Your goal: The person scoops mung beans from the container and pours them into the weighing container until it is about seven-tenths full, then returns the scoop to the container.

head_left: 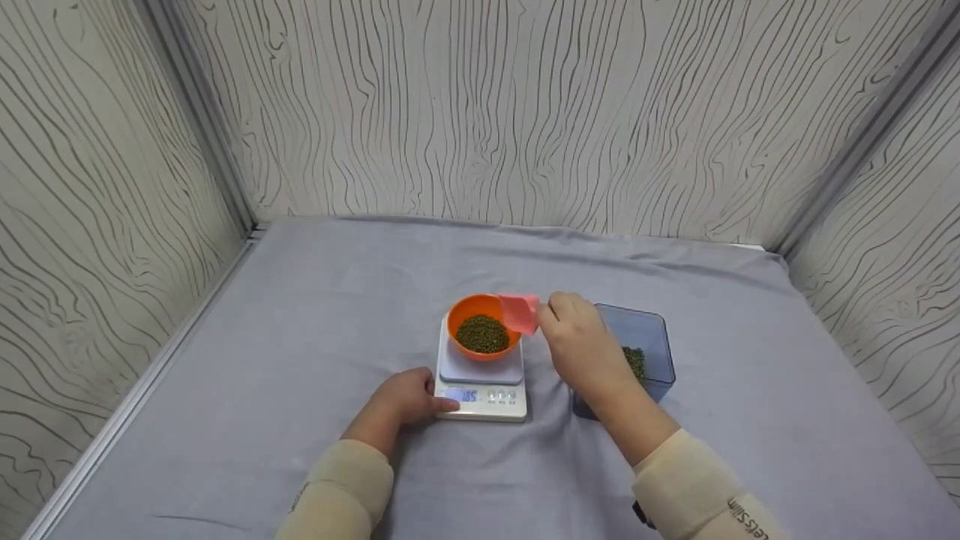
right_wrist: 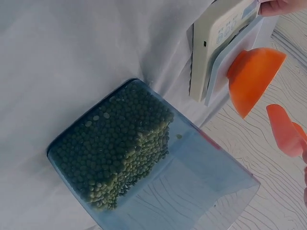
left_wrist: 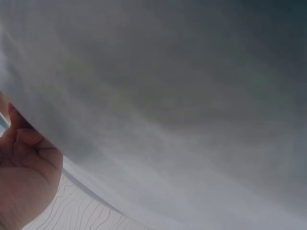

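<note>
2 hands busy: right hand (head_left: 581,343), grip closed on pink scoop (head_left: 519,312), holds it tilted over orange bowl (head_left: 466,306), likely so contents land inside. Left hand (head_left: 407,394) holds scale (head_left: 491,411) at its side, thumb on top, probably steadying it. Bowl, green beans (head_left: 482,335) inside, sits on scale, presumably for a reading; bluish container (head_left: 646,330) stands right on desk (head_left: 337,300), handy for scooping.

The orange bowl (right_wrist: 256,76) and pink scoop (head_left: 519,313) over there look like smooth plastic, as does the pale scale (head_left: 487,410). The bluish bin (head_left: 646,334) is see-through plastic with a shine. I see matt, creased cloth (head_left: 337,300) underneath and wood-patterned panels (head_left: 525,112) edged with dull, metal-looking strips (head_left: 198,112).
</note>
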Available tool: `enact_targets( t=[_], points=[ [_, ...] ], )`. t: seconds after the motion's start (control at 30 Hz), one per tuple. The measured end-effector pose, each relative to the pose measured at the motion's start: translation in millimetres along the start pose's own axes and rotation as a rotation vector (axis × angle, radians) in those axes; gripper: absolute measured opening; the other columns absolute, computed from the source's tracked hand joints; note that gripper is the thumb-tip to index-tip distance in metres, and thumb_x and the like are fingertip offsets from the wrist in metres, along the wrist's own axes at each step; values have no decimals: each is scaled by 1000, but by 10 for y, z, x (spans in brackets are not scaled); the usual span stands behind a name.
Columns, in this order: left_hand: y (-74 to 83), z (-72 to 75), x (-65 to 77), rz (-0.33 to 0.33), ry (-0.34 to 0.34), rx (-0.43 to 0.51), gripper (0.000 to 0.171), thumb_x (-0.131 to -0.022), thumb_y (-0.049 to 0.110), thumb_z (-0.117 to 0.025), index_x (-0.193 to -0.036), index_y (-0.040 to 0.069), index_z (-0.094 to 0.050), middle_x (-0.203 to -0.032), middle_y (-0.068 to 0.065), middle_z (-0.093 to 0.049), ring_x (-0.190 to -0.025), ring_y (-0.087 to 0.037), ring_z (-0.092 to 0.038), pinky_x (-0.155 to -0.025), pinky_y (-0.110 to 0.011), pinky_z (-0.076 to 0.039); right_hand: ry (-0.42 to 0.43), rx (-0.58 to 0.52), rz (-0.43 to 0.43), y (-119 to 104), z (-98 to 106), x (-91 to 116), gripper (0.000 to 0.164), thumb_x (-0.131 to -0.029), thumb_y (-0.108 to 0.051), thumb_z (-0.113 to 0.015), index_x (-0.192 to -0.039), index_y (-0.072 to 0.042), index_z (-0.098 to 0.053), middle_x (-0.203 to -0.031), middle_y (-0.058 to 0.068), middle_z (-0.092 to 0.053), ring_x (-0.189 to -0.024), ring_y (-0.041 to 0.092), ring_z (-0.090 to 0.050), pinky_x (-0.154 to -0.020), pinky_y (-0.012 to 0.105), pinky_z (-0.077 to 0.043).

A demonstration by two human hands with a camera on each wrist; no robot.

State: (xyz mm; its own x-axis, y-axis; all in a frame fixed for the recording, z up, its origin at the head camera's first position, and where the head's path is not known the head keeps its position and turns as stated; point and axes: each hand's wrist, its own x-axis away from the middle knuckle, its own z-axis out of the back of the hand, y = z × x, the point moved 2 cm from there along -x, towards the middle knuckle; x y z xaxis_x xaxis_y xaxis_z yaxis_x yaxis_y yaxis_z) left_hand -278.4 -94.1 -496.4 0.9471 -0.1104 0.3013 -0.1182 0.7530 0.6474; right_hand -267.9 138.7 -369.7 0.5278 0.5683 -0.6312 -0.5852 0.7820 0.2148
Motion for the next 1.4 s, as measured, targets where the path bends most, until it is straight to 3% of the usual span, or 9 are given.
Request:
enact_targets(
  t=[0.23, 0.43, 0.67, 1.0, 1.4],
  points=[
    [-10, -10, -12, 8, -5, 5, 42, -68, 45, -77, -81, 12, -53, -71, -2, -49, -70, -20, -47, -62, -31, -36, 2, -26, -26, 10, 24, -5, 22, -74, 14, -54, -90, 0, -60, -80, 11, -49, -70, 27, -48, -66, 37, -45],
    [-3, -6, -10, 17, -10, 21, 42, -68, 44, -77, -81, 12, -53, -72, -2, -49, -70, -19, -47, -62, -31, -36, 11, -94, -98, 51, 11, 16, 13, -77, 9, -58, -84, -2, -58, -78, 8, -48, -69, 25, -47, -65, 35, -43],
    [-2, -3, -5, 11, -11, 6, 42, -68, 44, -77, -80, 12, -53, -71, -2, -49, -68, -19, -46, -61, -31, -36, -1, -244, -264, 97, -20, 48, 13, -76, 1, -69, -85, -4, -60, -79, 6, -52, -73, 24, -50, -68, 35, -45],
    [7, 1, 4, -5, -1, -39, 43, -69, 45, -76, -78, 12, -51, -69, -1, -48, -66, -19, -46, -59, -30, -35, -163, -575, -617, 217, -20, 76, 10, -80, -8, -69, -88, -5, -63, -88, 8, -58, -82, 22, -53, -77, 38, -44],
    [21, 7, 23, -11, 10, -24, 42, -69, 44, -76, -79, 11, -52, -69, -2, -48, -67, -19, -46, -60, -31, -35, -237, -730, -779, 462, 155, 213, 13, -83, -12, -67, -94, -6, -65, -85, 6, -61, -73, 16, -52, -63, 26, -42]
  ],
)
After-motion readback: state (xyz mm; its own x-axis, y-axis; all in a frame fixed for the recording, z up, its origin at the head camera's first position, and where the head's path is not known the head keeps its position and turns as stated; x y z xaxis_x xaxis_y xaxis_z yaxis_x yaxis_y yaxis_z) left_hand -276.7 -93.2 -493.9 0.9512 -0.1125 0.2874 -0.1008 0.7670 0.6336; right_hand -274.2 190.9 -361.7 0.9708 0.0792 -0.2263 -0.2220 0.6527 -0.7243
